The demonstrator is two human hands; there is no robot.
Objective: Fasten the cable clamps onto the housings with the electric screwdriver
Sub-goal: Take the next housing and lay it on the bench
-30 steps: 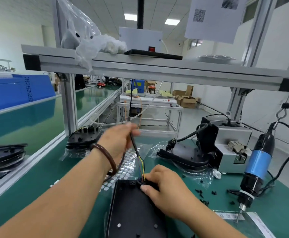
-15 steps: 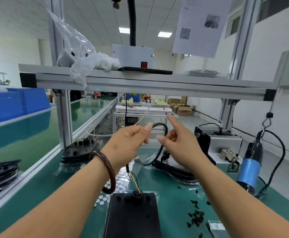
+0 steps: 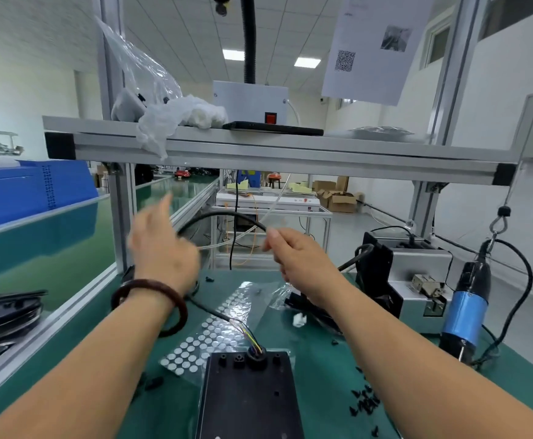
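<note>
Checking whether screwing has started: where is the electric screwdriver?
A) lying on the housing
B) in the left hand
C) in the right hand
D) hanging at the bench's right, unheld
D: the electric screwdriver hangs from its hook at the right, no hand on it; the right hand pinches the black cable.

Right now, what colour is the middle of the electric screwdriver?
Blue, between black ends; the electric screwdriver shows best in the head view.

housing (image 3: 249,397): table (image 3: 315,369) centre, near | pad sheet (image 3: 208,337): behind-left of housing | screws (image 3: 365,403): right | electric screwdriver (image 3: 464,315): far right
</note>
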